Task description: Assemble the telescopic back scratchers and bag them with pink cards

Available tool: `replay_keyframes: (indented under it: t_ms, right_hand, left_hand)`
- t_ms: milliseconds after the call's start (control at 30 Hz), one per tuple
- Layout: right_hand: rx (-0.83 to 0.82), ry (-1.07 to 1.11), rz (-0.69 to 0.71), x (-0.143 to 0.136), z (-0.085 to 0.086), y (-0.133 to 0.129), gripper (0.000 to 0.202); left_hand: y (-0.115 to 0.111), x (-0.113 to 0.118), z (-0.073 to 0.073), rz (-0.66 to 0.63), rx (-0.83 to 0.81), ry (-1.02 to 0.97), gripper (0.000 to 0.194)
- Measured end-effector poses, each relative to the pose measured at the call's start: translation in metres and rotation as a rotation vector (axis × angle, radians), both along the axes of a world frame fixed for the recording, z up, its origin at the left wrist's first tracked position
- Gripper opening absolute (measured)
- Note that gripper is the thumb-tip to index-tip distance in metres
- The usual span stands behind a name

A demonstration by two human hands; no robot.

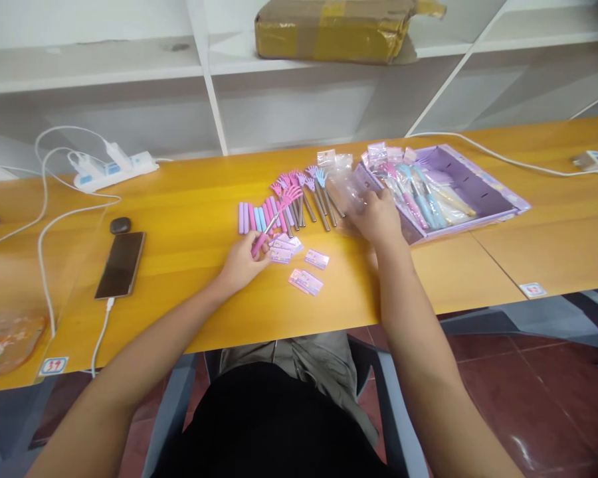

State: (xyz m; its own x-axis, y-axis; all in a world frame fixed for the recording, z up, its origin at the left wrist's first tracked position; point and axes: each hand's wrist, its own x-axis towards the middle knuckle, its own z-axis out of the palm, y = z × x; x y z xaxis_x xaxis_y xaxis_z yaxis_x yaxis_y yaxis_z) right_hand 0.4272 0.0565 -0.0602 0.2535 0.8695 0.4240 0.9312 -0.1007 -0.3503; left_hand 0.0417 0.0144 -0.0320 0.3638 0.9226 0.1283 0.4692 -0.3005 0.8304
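My left hand is closed round the handle of a pink hand-shaped scratcher, its fingered end pointing up and right. My right hand has its fingers on clear plastic bags beside the purple box; the fingertips are partly hidden. Several pink, purple and blue scratcher heads with metal rods lie between the hands. To their left is a row of coloured handle sleeves. Small printed cards lie in front. Bagged scratchers rest in the purple box.
At the left are a phone on a charging cable, a small black case and a white power strip with cables. A taped carton sits on the shelf behind. A white cable crosses the back right.
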Motion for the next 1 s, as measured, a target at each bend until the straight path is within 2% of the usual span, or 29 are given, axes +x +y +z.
replay_keyframes:
  t_ms: [133,333,533,633,733,800,867,933,1000]
  right_hand:
    - [0.052,-0.026,-0.018,0.006,-0.007,0.001,0.050]
    - [0.052,-0.035,-0.098,0.001,-0.001,0.000,0.044]
    - [0.073,0.015,-0.118,0.005,0.001,0.001,0.033]
    - [0.109,0.036,-0.119,0.006,0.009,0.002,0.031]
    - [0.233,0.027,-0.078,-0.011,0.025,-0.001,0.033]
    - [0.324,0.015,0.002,-0.036,0.035,-0.006,0.035]
    - [0.404,-0.006,0.155,-0.071,0.039,-0.015,0.035]
    - [0.494,-0.043,0.410,-0.109,0.037,-0.025,0.032]
    - [0.554,-0.076,0.728,-0.143,0.032,-0.037,0.035]
  left_hand:
    - [0.001,-0.001,-0.003,-0.010,0.005,-0.026,0.028]
    - [0.001,-0.002,-0.006,-0.026,-0.018,-0.058,0.028]
    - [0.002,-0.003,-0.008,-0.046,-0.034,-0.122,0.018]
    - [0.003,-0.003,-0.010,-0.057,-0.021,-0.173,0.027]
    - [0.003,-0.002,-0.008,-0.059,0.010,-0.204,0.038]
    - [0.001,-0.001,-0.005,-0.074,0.056,-0.194,0.034]
    - [-0.001,0.000,-0.001,-0.107,0.117,-0.174,0.030]
    - [-0.002,0.001,-0.001,-0.145,0.150,-0.166,0.031]
    - [-0.003,0.002,-0.004,-0.177,0.144,-0.208,0.041]
